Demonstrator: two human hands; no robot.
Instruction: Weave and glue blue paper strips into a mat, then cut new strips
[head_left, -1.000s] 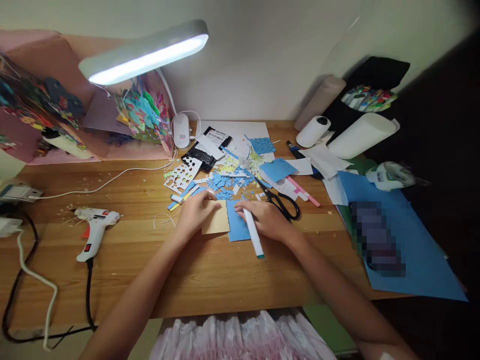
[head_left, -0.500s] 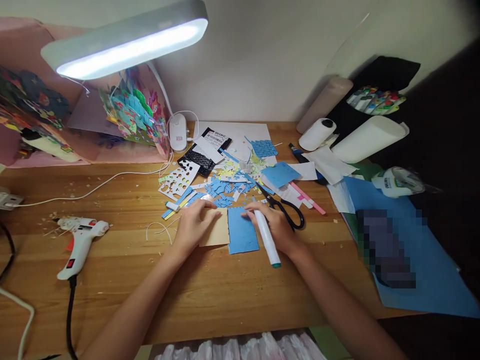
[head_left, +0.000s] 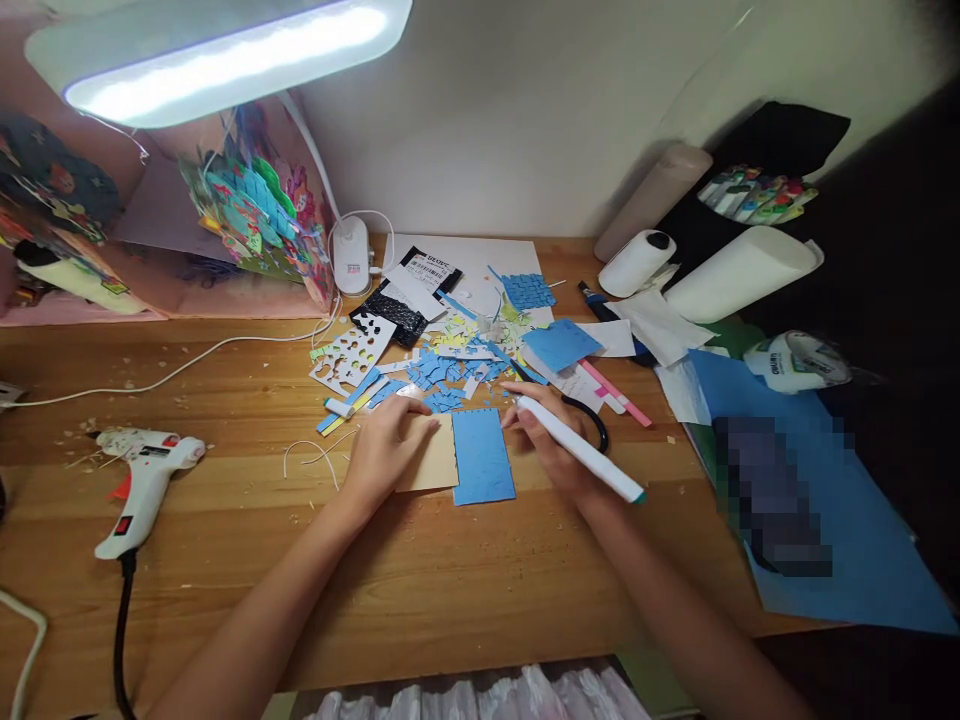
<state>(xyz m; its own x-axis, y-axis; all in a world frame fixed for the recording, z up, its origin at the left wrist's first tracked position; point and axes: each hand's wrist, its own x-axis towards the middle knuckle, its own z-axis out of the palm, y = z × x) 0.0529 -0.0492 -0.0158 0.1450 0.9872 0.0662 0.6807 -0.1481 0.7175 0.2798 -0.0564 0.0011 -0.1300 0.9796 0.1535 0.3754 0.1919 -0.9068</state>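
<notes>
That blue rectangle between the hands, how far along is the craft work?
Done: the blue rectangle is cut out, scraps piled behind it. In hand: the left hand presses the tan card; the right hand holds a white marker. Left: both pieces lie side by side, seemingly unjoined.

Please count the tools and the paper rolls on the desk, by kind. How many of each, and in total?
Glue gun: 1
Scissors: 1
White marker, in the right hand: 1
Paper rolls: 3
Total: 6

Home craft desk: paper scraps (head_left: 450,365), scissors (head_left: 577,410) beside them, glue gun (head_left: 139,475) well left, lamp (head_left: 217,55) overhead.
</notes>
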